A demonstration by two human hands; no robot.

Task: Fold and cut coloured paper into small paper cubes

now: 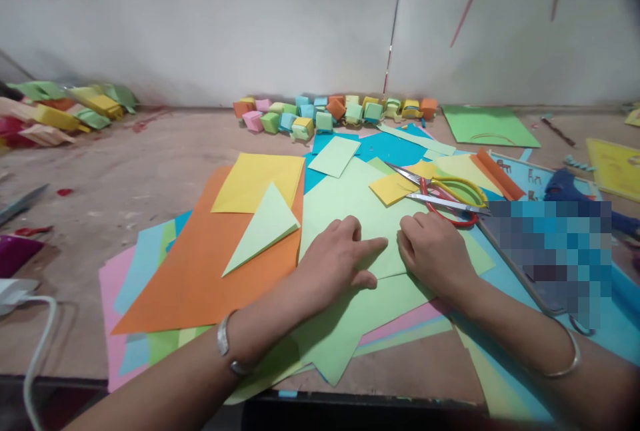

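Note:
Light green paper [345,211] lies in the middle of the table, with a straight edge or crease running between my hands. My left hand [345,258] rests on it, index finger and thumb stretched out to the right, other fingers curled. Just right of it, my right hand [435,251] is closed, knuckles up, pressed against the same paper; whether it pinches anything is hidden. Beyond my right hand, scissors [440,198] with red and yellow handles lie open near a small yellow paper [393,188]. A folded light green triangle [265,228] sits on orange paper [195,284].
Small folded paper cubes [325,114] line the wall. More folded pieces [65,111] lie at the back left. A blue glue gun [575,191] and a pixelated phone-like object [525,264] are on the right. A white charger [17,294] with cable sits at left.

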